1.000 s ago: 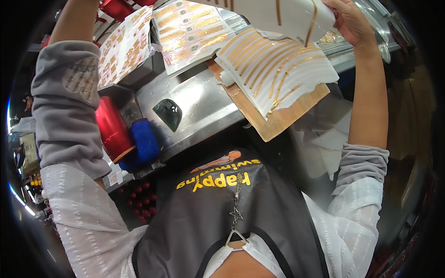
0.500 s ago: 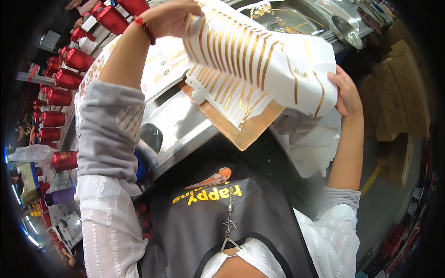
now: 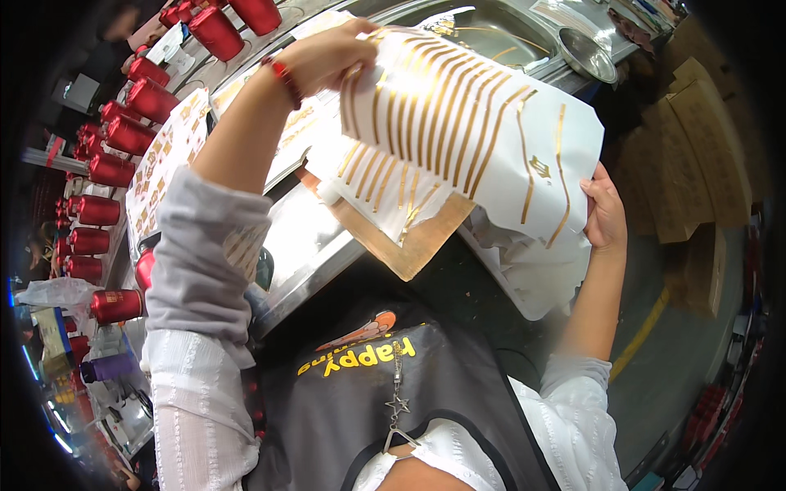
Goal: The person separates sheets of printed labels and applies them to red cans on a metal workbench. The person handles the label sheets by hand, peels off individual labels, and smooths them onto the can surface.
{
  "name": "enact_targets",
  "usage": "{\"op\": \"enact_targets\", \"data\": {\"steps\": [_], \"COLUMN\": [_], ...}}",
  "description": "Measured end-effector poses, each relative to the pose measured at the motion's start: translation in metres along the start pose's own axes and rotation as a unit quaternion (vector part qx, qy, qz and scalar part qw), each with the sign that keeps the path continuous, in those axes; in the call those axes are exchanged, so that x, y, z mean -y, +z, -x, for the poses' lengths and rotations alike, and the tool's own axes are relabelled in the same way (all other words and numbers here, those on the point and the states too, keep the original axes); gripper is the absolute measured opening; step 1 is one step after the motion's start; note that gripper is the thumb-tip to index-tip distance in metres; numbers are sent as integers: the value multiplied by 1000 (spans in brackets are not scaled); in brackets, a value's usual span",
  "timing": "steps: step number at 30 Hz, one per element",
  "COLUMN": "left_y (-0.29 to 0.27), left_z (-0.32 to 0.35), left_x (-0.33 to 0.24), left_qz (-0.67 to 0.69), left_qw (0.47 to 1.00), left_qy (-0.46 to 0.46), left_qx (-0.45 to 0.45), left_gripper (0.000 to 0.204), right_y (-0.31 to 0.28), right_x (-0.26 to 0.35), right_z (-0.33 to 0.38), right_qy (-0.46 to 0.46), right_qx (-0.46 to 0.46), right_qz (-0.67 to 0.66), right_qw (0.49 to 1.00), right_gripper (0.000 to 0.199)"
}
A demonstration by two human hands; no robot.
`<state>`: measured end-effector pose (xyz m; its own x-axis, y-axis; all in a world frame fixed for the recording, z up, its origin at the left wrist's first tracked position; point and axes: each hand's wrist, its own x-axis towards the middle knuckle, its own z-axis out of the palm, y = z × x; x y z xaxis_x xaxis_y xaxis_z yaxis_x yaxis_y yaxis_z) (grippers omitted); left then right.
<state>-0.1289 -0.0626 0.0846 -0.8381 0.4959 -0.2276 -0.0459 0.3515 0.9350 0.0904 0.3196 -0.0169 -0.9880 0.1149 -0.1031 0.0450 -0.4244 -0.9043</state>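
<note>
The left hand (image 3: 327, 57) is raised with its fingers pinched closed on the upper edge of a white sheet with gold strips (image 3: 475, 131). The right hand (image 3: 606, 214) grips the same sheet at its lower right edge, thumb on top. The sheet hangs in the air between both hands, bowed outward, above the metal desk (image 3: 307, 245) and clear of it.

Directly below the sheet lies a tan backing board (image 3: 409, 237) with a second striped sheet on it, overhanging the desk edge. Loose white paper (image 3: 540, 270) lies bunched under the right hand.

Probable faults from this position:
- Tearing. The sheet is thin and is held at only two points; uneven pull between the hands likely rips it at the pinch.
- Creasing. The bow in the sheet can fold sharply and kink the gold strips.
- Strip lift or sticking. If the strips are adhesive, contact with the lower sheet may bond them out of place.
- Knock-off. The overhanging board can be swept to the floor by a forearm.

Red cylindrical containers (image 3: 106, 168) stand in rows to the left, well apart from the sheet.
</note>
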Motion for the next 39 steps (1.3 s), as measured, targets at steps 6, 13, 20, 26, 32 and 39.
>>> {"op": "enact_targets", "data": {"steps": [6, 13, 20, 26, 32, 39], "left_y": [44, 74, 40, -23, -54, 111], "left_z": [-94, -35, 77, 104, 81, 113], "left_x": [-19, -3, 29, 54, 110, 90], "left_qz": [-143, 58, 108, -39, -266, -511], "left_qw": [989, 998, 992, 988, 946, 781], "left_qy": [-38, -6, -36, -92, -78, 355], "left_qx": [-18, -2, -60, -117, -168, -54], "left_gripper": [12, 15, 60, 64, 58, 34], "right_y": [-50, -88, -27, 54, 84, 84], "right_x": [19, 71, 28, -30, -64, -60], "right_z": [-12, -45, -34, 6, 22, 37], "right_qy": [-25, 5, 24, 1, 78, 73], "right_qx": [-74, -9, 53, 58, 82, 47], "right_qz": [27, 95, 35, 2, 24, 43], "right_qw": [997, 995, 998, 998, 993, 995], "right_gripper": [51, 48, 48, 45, 43, 44]}}
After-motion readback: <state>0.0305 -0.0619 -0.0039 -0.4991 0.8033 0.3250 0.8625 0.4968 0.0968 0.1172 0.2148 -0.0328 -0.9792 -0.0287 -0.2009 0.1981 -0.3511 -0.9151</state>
